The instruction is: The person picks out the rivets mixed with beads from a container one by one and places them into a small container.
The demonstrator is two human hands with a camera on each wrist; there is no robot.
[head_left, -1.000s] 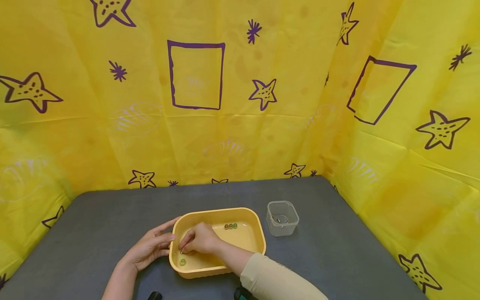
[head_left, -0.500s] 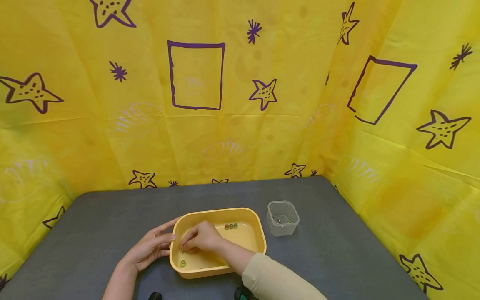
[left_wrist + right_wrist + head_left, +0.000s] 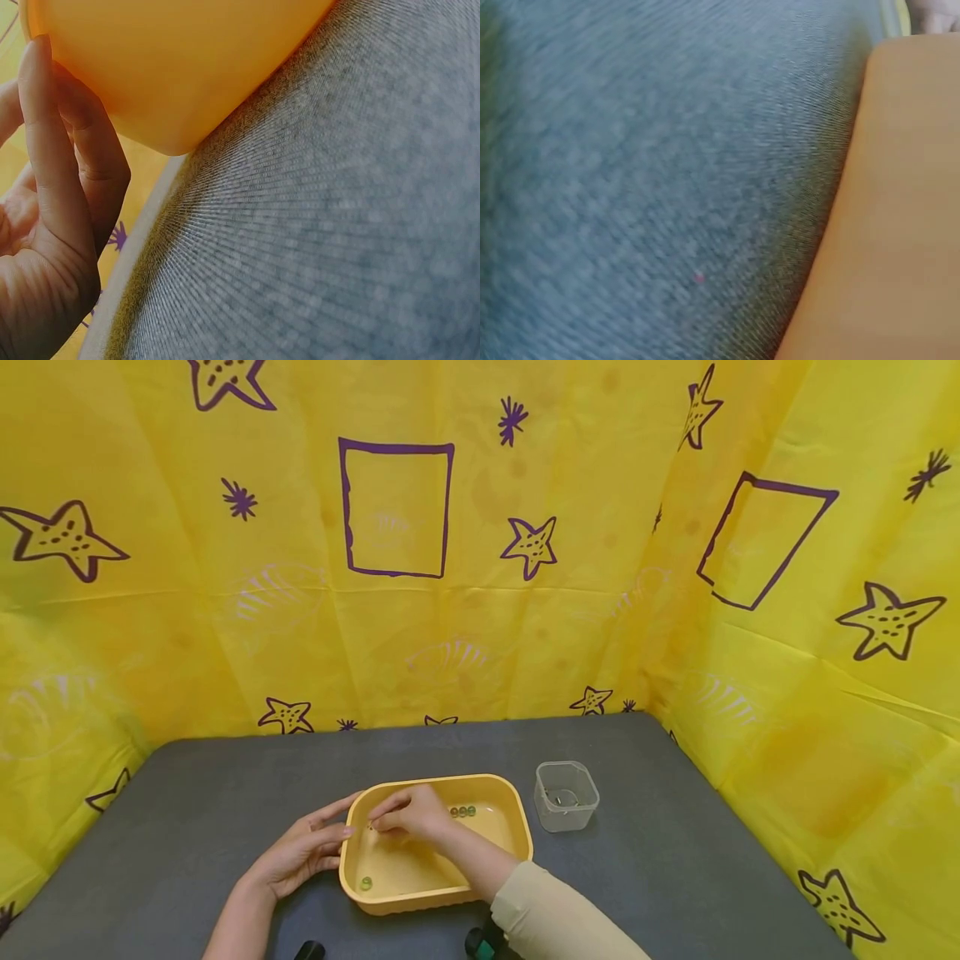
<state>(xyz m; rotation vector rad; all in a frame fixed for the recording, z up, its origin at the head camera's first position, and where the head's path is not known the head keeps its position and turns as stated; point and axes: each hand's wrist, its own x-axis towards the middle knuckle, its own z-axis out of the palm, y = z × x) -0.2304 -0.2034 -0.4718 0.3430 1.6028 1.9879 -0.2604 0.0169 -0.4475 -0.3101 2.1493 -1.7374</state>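
In the head view, a yellow tray [image 3: 405,905] stands on the dark tabletop. My left hand [image 3: 303,852] rests against its left side, fingertips at the rim; the left wrist view shows the fingers [image 3: 49,142] fairly straight along the outer wall. Inside the tray, my right hand [image 3: 415,814] pinches a small shiny piece [image 3: 371,826] near the far left corner. The fingers mostly hide it, and I cannot tell its kind. A green marble [image 3: 366,883] lies in the near left corner. Three marbles [image 3: 462,812] sit in a row along the far side, partly behind my right hand.
Right of the tray stands a clear square plastic container [image 3: 566,797] with a few small bits at its bottom. Dark objects [image 3: 483,943] show at the front edge, under the right sleeve. Yellow patterned cloth [image 3: 450,652] walls the back and sides of the table.
My right hand has moved from the left middle of the tray away toward its far left corner, still pinching the small piece. The left hand stays at the rim.
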